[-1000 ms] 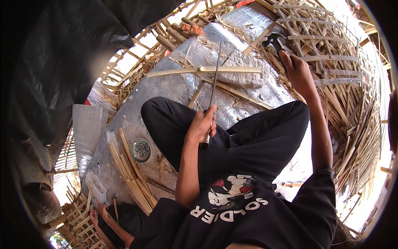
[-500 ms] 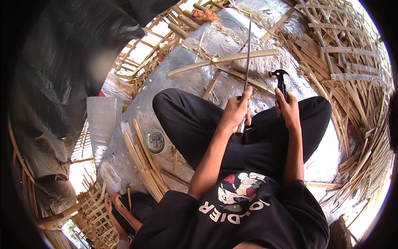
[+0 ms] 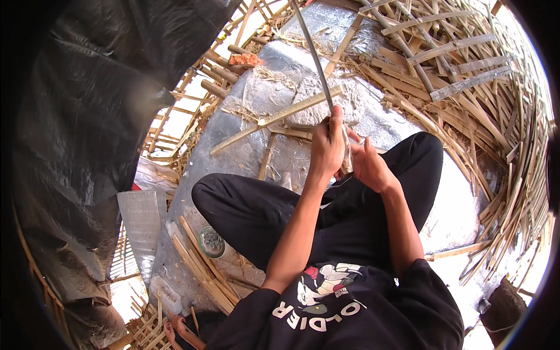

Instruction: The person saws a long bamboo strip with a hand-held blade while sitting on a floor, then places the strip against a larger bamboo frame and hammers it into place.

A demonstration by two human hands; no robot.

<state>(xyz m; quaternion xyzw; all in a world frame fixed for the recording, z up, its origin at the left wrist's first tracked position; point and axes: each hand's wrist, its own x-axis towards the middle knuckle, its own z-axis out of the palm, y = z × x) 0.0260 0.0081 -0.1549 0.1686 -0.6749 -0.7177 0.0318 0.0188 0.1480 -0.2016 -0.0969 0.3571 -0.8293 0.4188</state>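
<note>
Left hand (image 3: 326, 149): grip closed tight around a thin bamboo strip (image 3: 312, 52), fingers wrapped over it, thumb side up. Strip running from the fist up and away toward the top edge, slightly tilted left, pale grey-green, narrow along its whole length.

Right hand (image 3: 367, 166): grip closed too, just beside the left and touching it, curled round something pale at the strip's lower end; likely a blade or handle (image 3: 347, 160), too hidden between the hands to tell which. Both held above the lap, between the knees of crossed legs in black trousers (image 3: 256, 216).

Under and beyond: silvery sheet (image 3: 262, 105) spread on the floor, strewn with shavings. A broad split bamboo slat (image 3: 274, 119) lying across it, just behind the hands. Bundle of short bamboo slats (image 3: 201, 271) by the left knee, small round tin (image 3: 211, 242) beside it. Heap of tangled bamboo strips (image 3: 484, 87) filling the right side. Reddish brick piece (image 3: 244, 59) near the far left edge of the sheet. Dark tarpaulin (image 3: 87, 116) hanging on the left. Bare foot of another person (image 3: 175, 332) at the lower edge.
</note>
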